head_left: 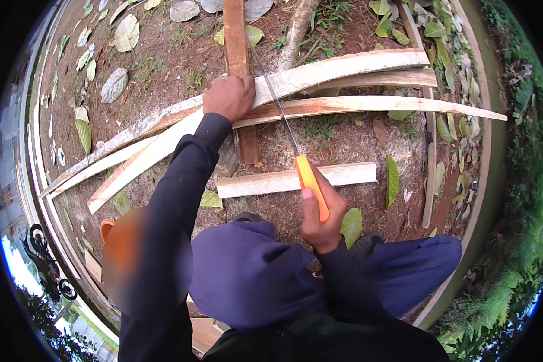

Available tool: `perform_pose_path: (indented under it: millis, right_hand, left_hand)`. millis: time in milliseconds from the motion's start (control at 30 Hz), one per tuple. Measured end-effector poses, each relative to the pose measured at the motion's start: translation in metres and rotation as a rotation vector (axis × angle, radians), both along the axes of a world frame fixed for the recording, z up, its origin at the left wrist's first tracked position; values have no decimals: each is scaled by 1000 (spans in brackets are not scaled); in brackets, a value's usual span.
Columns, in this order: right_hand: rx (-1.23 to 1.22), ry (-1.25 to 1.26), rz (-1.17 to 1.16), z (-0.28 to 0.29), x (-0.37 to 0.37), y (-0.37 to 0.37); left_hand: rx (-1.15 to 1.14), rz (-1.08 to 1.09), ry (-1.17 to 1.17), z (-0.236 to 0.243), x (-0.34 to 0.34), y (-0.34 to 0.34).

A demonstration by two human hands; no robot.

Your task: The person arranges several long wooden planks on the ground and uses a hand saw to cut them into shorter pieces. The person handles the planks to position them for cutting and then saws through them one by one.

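My left hand [228, 98] is closed over a long pale wooden strip [344, 67], pressing it down where it crosses a reddish-brown board [236, 42]. In my right hand [323, 218] is a handsaw [309, 175], gripped by its orange and yellow handle. Its thin blade points away from me and lies across the pale strip, just right of my left hand. A second wooden strip [380, 105] runs nearer to me, passing under the blade. How deep the blade sits in the wood I cannot tell.
A short pale wood piece [253, 184] lies on the ground before my knees. Large dry leaves [127, 32] and sawdust are scattered on the soil. A thin branch [300, 27] lies beyond the strips, and a narrow wooden batten [431, 163] stretches along the right.
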State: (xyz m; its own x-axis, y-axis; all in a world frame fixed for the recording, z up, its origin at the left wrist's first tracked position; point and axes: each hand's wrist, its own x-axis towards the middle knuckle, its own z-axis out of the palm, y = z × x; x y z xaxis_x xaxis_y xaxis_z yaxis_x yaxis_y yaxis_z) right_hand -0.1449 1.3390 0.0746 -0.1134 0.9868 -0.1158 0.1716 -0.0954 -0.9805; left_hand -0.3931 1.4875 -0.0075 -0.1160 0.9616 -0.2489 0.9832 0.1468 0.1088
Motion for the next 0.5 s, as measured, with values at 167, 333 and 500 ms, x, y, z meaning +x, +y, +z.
perform_pose_path:
  millis: [167, 333, 500]
  right_hand:
    - [120, -62, 92, 0, 27, -37]
    - [137, 63, -48, -14, -59, 94]
    - [72, -27, 92, -6, 29, -33]
  left_hand:
    - [-67, 27, 50, 0, -3, -3]
    - [-28, -38, 27, 3, 7, 8]
    - [15, 115, -11, 2, -2, 5]
